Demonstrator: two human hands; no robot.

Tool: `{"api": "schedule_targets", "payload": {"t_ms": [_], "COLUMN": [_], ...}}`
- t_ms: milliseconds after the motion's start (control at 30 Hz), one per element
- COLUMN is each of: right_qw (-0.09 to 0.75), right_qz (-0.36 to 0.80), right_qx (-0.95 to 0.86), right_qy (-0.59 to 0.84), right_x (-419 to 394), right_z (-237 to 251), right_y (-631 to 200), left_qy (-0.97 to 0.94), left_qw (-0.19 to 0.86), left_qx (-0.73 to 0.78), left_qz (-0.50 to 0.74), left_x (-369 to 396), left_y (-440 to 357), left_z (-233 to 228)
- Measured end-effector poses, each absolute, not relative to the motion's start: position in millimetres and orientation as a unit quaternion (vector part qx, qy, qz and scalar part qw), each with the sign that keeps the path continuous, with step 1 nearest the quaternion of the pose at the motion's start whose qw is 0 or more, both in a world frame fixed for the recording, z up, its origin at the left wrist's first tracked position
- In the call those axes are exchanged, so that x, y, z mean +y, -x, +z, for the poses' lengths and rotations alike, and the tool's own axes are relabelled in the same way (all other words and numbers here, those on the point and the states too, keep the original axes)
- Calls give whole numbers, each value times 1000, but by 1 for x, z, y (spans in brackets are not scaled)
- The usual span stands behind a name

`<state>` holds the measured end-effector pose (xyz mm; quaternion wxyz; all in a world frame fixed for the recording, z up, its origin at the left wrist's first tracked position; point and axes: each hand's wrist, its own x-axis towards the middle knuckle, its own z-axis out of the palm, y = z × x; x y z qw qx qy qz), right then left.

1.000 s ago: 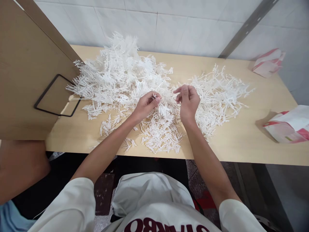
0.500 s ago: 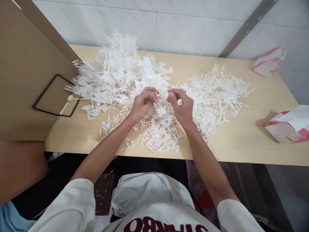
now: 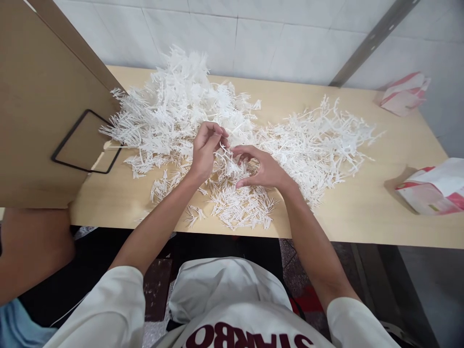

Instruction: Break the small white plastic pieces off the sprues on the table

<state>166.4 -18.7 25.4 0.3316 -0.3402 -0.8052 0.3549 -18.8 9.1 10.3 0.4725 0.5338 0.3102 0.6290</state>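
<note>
A big heap of white plastic branch-like sprues (image 3: 181, 104) covers the left and middle of the wooden table (image 3: 369, 208). A flatter spread of bare white sprues (image 3: 319, 137) lies to the right. Small loose white sticks (image 3: 241, 205) are piled near the front edge. My left hand (image 3: 205, 150) pinches one white sprue piece (image 3: 228, 159) above the loose sticks. My right hand (image 3: 263, 169) curls its thumb and fingers around the same piece's other end.
A brown board with a black-framed opening (image 3: 85, 142) stands at the table's left end. Two pink and white bags lie at the right, one far (image 3: 404, 94) and one near (image 3: 433, 188). A white tiled wall backs the table. Another person's arm (image 3: 32, 251) shows lower left.
My right hand has come down from shoulder-high over the right pile to the loose sticks at centre. My left hand rose slightly and still grips a sprue.
</note>
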Motion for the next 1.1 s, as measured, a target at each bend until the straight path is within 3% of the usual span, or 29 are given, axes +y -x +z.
{"api": "schedule_targets", "payload": {"t_ms": [200,400,667,867,1100], "right_qw": [386,523,545,477,531], "right_qz": [297,329,319,236,220], "right_qx": [-800,-662,-637,-766,-697], "right_qy": [351,424,442,360,427], "right_x": [-19,-16,-14,-17,-15], "right_z": [22,21,17,20,19], "right_y": [-162,-164,-158,-160,-162], "left_qy": [-610,-729,-726,-692,-681], "left_qw": [440,407,394,379,425], "left_qx": [308,254,304,339,329], "left_qz": [583,489,474,512,497], "left_x": [7,-3,2,1,4], "left_y": [22,22,20,16,16], "left_z": [10,20,14,12,9]}}
